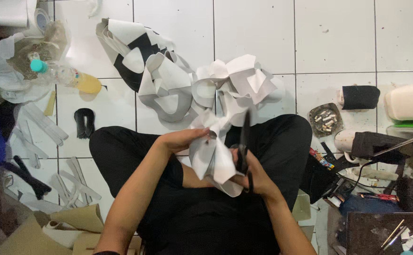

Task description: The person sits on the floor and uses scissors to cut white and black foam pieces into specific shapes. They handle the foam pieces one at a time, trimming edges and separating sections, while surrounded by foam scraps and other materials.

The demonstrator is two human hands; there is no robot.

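Left hand (185,139) grips white sheet (213,163); right hand (253,177) grips scissors (245,141); scrap pile (178,78), ashtray (325,119) beyond

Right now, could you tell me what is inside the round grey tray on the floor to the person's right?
The round grey tray holds a heap of cigarette butts. Its bottom is mostly covered by them, so anything beneath stays unseen.

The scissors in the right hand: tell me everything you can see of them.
The scissors are dark, nearly black, with long blades that look like metal. They are blurred, so whether the blades are open cannot be told. They stand almost upright in the picture, tips toward the heap of white cuttings on the tiled floor. The right hand grips the handles, and the blades lie against the white sheet piece that the left hand holds.
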